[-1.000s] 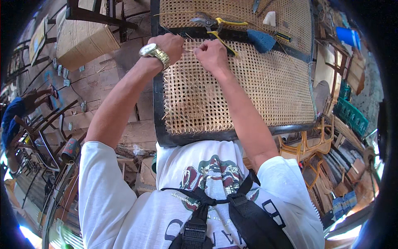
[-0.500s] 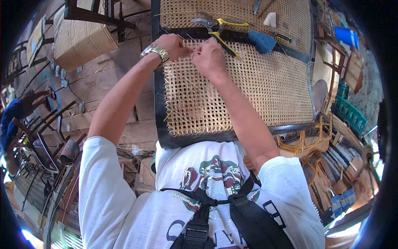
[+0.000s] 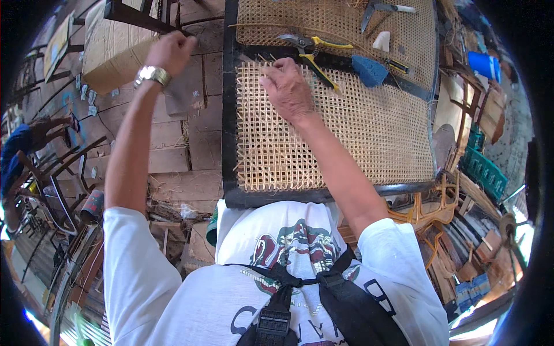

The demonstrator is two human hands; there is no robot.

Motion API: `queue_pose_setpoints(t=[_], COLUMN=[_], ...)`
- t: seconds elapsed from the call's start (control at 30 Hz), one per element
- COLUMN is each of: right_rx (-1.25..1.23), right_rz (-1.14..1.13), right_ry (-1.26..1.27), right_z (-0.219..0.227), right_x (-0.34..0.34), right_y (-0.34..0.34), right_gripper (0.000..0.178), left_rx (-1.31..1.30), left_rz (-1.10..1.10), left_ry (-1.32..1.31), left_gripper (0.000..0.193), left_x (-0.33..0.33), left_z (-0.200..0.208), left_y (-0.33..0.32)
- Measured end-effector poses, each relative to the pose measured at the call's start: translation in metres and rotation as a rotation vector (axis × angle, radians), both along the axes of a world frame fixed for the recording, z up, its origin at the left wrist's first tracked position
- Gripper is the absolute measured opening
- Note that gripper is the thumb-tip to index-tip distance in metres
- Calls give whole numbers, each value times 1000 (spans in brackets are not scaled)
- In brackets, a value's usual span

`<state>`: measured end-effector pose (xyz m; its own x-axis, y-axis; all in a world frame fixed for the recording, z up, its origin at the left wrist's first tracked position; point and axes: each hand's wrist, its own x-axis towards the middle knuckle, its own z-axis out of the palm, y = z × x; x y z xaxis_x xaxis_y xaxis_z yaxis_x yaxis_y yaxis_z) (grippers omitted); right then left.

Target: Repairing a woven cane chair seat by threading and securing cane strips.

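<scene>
A panel of woven cane webbing [image 3: 340, 138] in a black frame [image 3: 229, 144] lies before me. My right hand [image 3: 288, 89] rests on the webbing near its upper left, fingers loosely bent and thumb apart, with no held object visible. My left hand [image 3: 171, 53], a metal watch [image 3: 153, 75] on its wrist, is raised beyond the frame's left side. Its fingers are closed; whatever they hold is too small to make out. Just right of my right hand lie pruning shears [image 3: 316, 56] with yellow-and-black handles, across the frame's middle bar. Short cane ends stick up beside that hand.
Beyond the shears lie a blue piece [image 3: 369, 70], a white lump [image 3: 382, 40], a yellow-and-black tool [image 3: 398, 66] and a long cane strand [image 3: 271, 25]. A cardboard box [image 3: 115, 55] stands at left, a green crate [image 3: 485, 170] at right. Another person [image 3: 29, 144] is at far left.
My left hand has left the webbing and moved out to the left. My right hand has stayed near the same spot, its thumb now apart from the fingers.
</scene>
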<state>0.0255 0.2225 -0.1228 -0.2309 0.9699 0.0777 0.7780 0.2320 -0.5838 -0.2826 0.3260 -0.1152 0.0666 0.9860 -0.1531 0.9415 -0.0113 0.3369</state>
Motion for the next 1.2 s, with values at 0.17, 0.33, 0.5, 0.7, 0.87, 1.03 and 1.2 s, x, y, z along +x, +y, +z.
queue_pose_setpoints(t=[0.17, 0.33, 0.5, 0.7, 0.87, 1.03, 1.2], right_rx=[-426, -531, -471, -437, -237, -444, -498], right_rz=[-257, -302, -188, -104, -26, 60, 134], right_ry=[429, 257, -38, -123, -159, -196, -254], right_z=[8, 19, 9, 5, -5, 9, 16], right_x=[6, 9, 11, 23, 21, 21, 22], right_y=[13, 26, 28, 37, 39, 52, 57], right_gripper=[20, 21, 27, 20, 21, 23, 23], left_rx=[-224, -360, -365, -303, -249, -229, -229], left_rz=[-34, -121, -241, -411, -419, -271, -320], left_ry=[-193, -138, 36, 200, 146, 38, 83], left_gripper=[34, 31, 27, 24, 16, 17, 16], left_x=[82, 135, 150, 164, 171, 163, 167], left_z=[12, 26, 27, 44, 31, 22, 29], left_y=[-57, -59, -48, -36, -38, -62, -61])
